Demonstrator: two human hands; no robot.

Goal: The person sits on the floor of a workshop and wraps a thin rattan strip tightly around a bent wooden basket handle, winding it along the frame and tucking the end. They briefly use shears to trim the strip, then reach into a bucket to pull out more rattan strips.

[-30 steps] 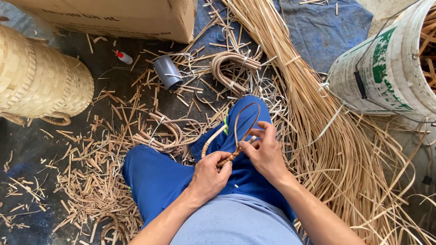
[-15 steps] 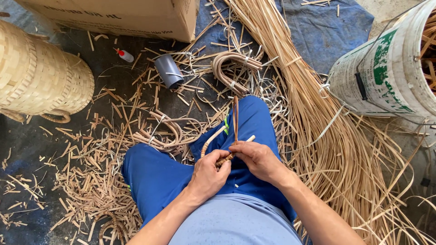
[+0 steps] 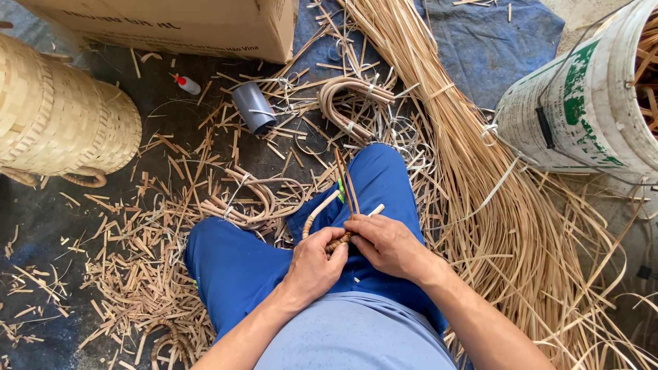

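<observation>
Both hands, left [image 3: 317, 264] and right [image 3: 387, 244], clamped on cane handle [image 3: 322, 210], wrapped end hidden by fingers

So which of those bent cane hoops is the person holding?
The pale curved cane piece on the blue lap, gripped by the left hand and right hand. The other bent bundles lie untouched on the floor.

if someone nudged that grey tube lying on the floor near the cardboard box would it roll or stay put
The grey tube lies on its side with a round wall, so it would probably roll sideways. Likely not far: cane scraps lie close around it and should snag it. It looks hollow and thin-walled at its open end, so it is probably light for its size.
</observation>
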